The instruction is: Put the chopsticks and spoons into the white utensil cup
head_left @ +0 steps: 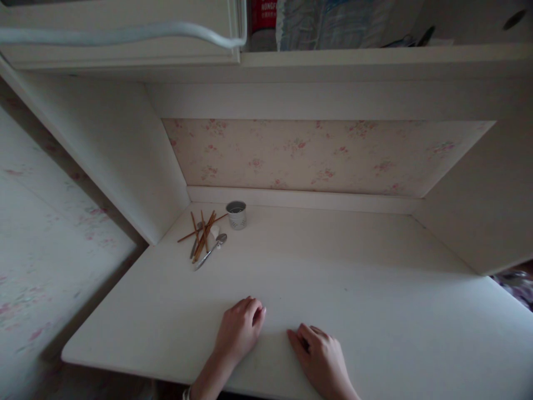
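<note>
Head cam: up top, on the shelf [375, 57], a red pkg [264, 14] w/ white caps, "HONGF" legible, the rest of the word cut off; smaller line of characters under it too tiny to read. Next to it, R side, a clear-plastic-wrapped pack [325, 25], print on it too blurry to make out. Below, on the white table [375, 289], a perforated cup [237, 220], pale outside, grey inside, stands upright near the back edge, w/ small holes in its wall; can't see all of its bottom. Just L of the cup, a loose criss-cross pile: brown chopsticks [202, 242], a shiny metal spoon [208, 255] lying at the front w/ its bowl toward the cup, a white piece [215, 230] partly hidden b/w them, plus a second greyish utensil [192, 249] under the sticks. One stick's end reaches the cup's side; can't tell if it touches. L hand [240, 325] rests on the table nearer the front edge, fingers curled in a loose fist, thumb alongside; bracelet [187, 393] on that wrist. R hand [320, 350] rests opposite, apart from L, fingers likewise folded in. Both well apart from pile & cup.
</note>
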### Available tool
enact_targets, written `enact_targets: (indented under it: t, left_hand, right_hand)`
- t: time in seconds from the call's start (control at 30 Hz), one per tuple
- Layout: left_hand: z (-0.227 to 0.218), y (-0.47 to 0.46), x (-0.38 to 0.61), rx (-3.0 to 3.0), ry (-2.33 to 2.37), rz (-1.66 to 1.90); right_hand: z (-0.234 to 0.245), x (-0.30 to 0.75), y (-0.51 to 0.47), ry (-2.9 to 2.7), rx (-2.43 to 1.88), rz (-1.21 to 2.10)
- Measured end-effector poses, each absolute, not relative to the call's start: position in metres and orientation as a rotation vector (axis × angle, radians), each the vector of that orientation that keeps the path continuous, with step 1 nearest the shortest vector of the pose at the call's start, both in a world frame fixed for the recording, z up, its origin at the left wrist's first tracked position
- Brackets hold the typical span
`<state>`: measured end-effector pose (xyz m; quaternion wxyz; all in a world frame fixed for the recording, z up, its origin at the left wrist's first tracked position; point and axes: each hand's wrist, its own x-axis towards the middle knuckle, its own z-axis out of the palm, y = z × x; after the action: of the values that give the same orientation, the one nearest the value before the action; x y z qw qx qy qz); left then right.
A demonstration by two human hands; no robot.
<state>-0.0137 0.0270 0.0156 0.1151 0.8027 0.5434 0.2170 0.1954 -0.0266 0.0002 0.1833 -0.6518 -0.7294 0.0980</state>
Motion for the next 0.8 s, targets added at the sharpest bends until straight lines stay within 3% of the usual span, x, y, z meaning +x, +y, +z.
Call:
enact_targets:
  t: [0.8]
  left_hand:
    - [0.0145, 0.0280, -0.0137, 2.359, 1.591, 0.633]
  right_hand:
    - [0.0009, 0.1959, -0.0260, -2.051, -1.803, 0.260]
